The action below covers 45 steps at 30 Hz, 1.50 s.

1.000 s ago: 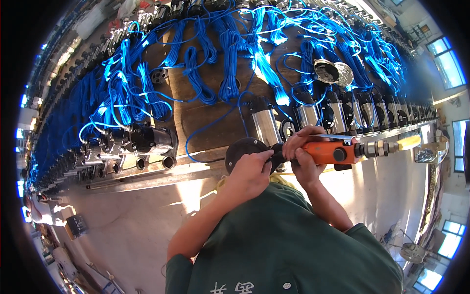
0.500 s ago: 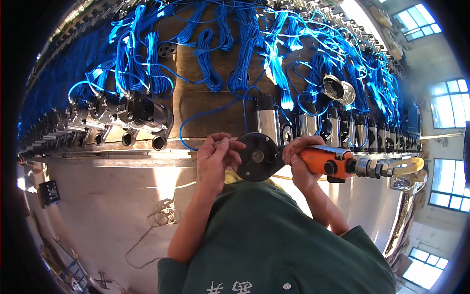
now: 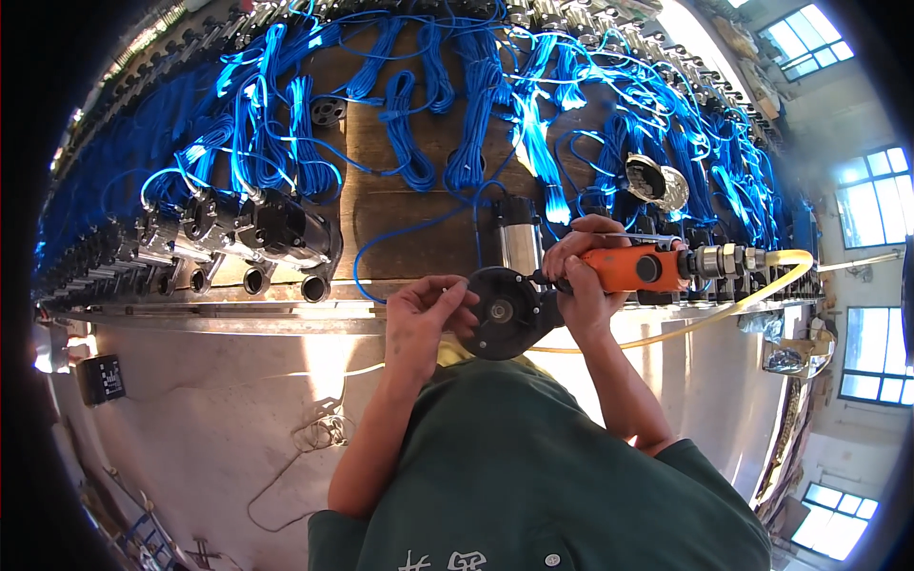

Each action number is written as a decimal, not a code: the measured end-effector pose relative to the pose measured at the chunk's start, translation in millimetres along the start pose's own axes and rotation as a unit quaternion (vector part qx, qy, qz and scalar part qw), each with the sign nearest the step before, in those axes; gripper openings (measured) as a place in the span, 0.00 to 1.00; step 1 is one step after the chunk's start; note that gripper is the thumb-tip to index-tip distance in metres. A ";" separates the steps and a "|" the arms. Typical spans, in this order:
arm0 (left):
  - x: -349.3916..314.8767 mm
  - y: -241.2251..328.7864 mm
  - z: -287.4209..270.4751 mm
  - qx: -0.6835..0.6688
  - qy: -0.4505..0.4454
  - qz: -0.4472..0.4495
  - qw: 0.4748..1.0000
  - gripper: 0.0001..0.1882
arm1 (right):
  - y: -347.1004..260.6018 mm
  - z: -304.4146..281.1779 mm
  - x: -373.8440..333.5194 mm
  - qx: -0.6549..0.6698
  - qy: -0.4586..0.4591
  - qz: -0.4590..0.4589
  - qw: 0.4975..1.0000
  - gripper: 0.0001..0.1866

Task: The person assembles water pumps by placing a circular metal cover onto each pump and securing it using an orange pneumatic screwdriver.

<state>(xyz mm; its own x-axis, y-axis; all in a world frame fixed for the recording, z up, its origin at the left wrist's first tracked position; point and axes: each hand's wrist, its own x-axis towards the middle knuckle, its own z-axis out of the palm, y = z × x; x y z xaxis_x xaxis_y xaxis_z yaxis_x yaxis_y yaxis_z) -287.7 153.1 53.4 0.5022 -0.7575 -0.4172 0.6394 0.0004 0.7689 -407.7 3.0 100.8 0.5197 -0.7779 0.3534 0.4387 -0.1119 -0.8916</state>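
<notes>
My right hand [image 3: 586, 271] is wrapped round an orange air screwdriver [image 3: 621, 270], which lies sideways with its front end at the right edge of a black round pump end [image 3: 505, 328]. That disc has a hub in its middle and small screws round its rim. Behind it is the silver pump body [image 3: 519, 246], with a blue cable running off. My left hand [image 3: 419, 319] is at the disc's left edge, thumb and fingers pinched together. Whatever is between these fingertips is too small to make out.
Blue cable coils [image 3: 405, 133] cover the wooden bench [image 3: 376, 214]. Several black and silver pumps [image 3: 286, 228] line its front edge on both sides. A metal bowl with small parts [image 3: 645, 177] stands at right. The yellow air hose [image 3: 752, 295] loops back from the tool.
The screwdriver has risen slightly and its rear has swung right and up, showing more hose. My right hand has shifted its grip on it. My left hand stays pinched by the disc.
</notes>
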 end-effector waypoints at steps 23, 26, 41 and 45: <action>-6.2 9.6 5.1 -0.039 -0.007 -0.022 0.999 0.10 | -15.8 24.2 4.8 0.017 -0.041 -0.047 0.998 0.21; -11.2 13.2 14.6 -0.159 -0.064 -0.079 0.982 0.11 | -30.8 46.4 6.7 0.122 -0.034 -0.078 0.989 0.20; -10.5 14.7 24.0 -0.188 -0.078 -0.068 0.977 0.10 | -20.0 42.4 8.2 0.171 -0.041 -0.086 0.981 0.20; -4.2 17.1 19.5 -0.188 -0.100 -0.078 0.974 0.10 | -17.1 39.9 9.1 0.168 -0.034 -0.088 0.981 0.20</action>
<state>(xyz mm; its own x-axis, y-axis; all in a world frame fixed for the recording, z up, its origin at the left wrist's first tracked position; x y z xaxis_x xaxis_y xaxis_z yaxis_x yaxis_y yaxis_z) -290.3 143.6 77.8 0.2833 -0.8792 -0.3831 0.8854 0.0863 0.4567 -381.3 22.5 130.5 0.4569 -0.7202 0.5220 0.7376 -0.0213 -0.6749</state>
